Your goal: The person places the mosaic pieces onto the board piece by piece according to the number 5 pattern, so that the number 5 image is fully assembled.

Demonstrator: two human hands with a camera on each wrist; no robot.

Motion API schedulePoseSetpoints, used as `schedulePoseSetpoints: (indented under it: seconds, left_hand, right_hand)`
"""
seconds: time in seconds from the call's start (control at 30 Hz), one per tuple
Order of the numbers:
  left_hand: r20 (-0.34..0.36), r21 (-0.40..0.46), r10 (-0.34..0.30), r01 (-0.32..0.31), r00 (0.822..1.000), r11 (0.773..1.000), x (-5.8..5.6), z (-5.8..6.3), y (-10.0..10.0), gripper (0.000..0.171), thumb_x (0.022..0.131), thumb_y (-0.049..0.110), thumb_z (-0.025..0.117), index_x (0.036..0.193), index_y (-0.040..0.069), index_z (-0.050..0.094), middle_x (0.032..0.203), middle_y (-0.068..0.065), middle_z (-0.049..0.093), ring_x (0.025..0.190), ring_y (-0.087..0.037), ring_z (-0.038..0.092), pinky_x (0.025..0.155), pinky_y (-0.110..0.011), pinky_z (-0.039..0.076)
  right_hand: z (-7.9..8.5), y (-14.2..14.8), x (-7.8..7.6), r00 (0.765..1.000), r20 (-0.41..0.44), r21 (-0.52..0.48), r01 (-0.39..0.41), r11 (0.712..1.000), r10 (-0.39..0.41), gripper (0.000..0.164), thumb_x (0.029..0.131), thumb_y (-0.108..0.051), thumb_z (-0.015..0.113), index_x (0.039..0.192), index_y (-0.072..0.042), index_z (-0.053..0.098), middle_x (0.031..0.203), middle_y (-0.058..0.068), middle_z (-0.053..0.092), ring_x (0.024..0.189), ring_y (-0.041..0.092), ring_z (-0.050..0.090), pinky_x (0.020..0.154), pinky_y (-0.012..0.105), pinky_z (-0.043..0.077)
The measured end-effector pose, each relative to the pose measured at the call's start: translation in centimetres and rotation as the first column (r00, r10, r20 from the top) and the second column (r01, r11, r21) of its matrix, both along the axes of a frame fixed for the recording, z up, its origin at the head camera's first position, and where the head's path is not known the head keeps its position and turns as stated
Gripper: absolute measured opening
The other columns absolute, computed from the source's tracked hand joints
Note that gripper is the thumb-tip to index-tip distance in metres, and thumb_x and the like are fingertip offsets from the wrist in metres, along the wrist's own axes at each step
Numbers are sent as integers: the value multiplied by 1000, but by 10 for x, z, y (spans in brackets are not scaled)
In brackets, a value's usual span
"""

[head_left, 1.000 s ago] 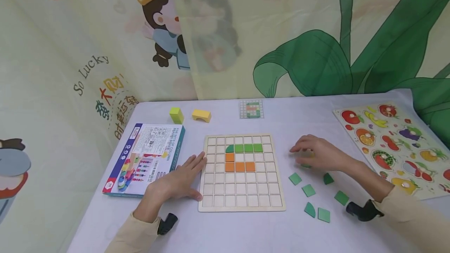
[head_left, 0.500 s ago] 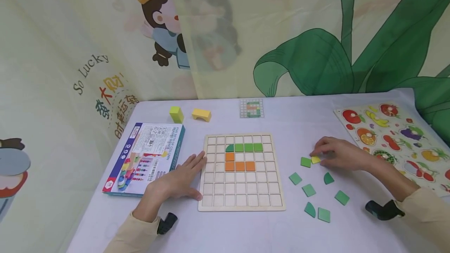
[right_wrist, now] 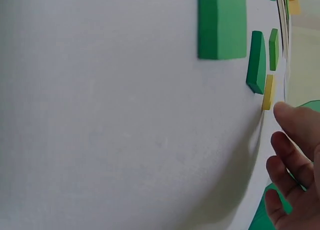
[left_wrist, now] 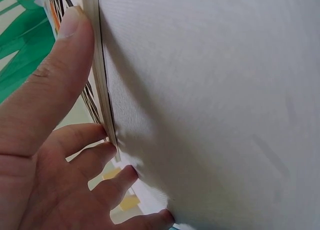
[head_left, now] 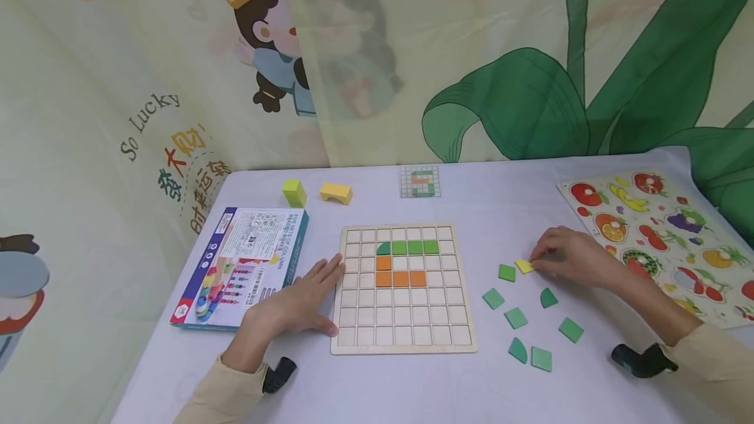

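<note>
My left hand point(head_left: 303, 300) lies flat along the left edge of the wooden grid board point(head_left: 403, 340), its fingers straight and thumb point(left_wrist: 75, 50) at the rim. The board holds a row of 3 green square tiles point(head_left: 415, 247), a dark green rounded-corner tile point(head_left: 384, 249) and several orange square tiles point(head_left: 400, 278). To the right of the board, my right hand point(head_left: 568, 257) pinches a yellow tile point(head_left: 523, 266) at its right edge; in the right wrist view the thumb tip is right at this tile point(right_wrist: 268, 92). The index fingertip is hidden there.
Several loose green tiles point(head_left: 516, 318) are scattered right of the board. A small pattern card point(head_left: 420, 182) lies behind it, a fruit picture sheet point(head_left: 660, 241) at far right. A boxed toy point(head_left: 241, 267) sits left, with a green block point(head_left: 294, 193) and yellow arch block point(head_left: 336, 193) behind.
My right hand has drawn back to the right, uncovering a green tile and the yellow tile, and its fingers have come to the yellow tile's right edge. The left hand stays put.
</note>
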State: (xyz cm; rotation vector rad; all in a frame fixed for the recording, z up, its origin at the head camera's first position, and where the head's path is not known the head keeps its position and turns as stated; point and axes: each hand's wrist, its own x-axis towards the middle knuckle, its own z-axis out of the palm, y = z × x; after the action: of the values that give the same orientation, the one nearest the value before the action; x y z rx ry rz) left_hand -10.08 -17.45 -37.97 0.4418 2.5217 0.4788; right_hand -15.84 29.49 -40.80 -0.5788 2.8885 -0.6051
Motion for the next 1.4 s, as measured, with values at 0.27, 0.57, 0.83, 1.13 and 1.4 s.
schedulePoseSetpoints:
  seconds: [0.27,0.57,0.83,1.13,1.4]
  left_hand:
    - [2,-7,1,-1,1000,1000,1,0,0,103,75,26,82,155,9,20,165,-6,6,151,-35,6,119,-59,19]
    - [-4,-7,-1,1,1000,1000,0,-1,0,103,75,27,83,155,9,20,165,-6,7,151,-35,6,118,-60,19]
    - [-2,-5,2,-2,1000,1000,0,0,0,103,75,26,83,155,9,21,165,-6,6,151,-35,6,119,-59,18]
    - [3,-6,5,-5,1000,1000,0,-2,0,103,75,26,83,155,9,20,165,-6,6,152,-35,5,119,-58,18]
    - [7,-5,18,-18,1000,1000,0,-3,1,103,75,25,83,155,10,20,165,-4,6,152,-33,5,119,-60,16]
  right_hand:
    - [3,-6,1,996,84,-38,-27,999,30,37,75,-27,82,110,-19,73,104,-3,66,101,19,58,81,22,53]
    - [-8,-10,3,1000,29,-42,-1,999,2,30,77,-23,81,105,-17,75,96,-4,65,92,14,57,74,17,53]
    - [1,-35,2,1000,-26,-74,9,997,-11,26,78,-20,81,102,-11,76,93,-1,66,87,15,57,69,17,51]
    - [5,-98,6,999,16,-124,33,992,-31,27,77,-18,81,101,-7,76,87,-2,65,80,14,52,63,20,46]
    - [-5,-137,11,997,12,-179,-70,981,73,22,76,-21,82,95,-13,76,89,-6,66,82,10,52,70,23,46]
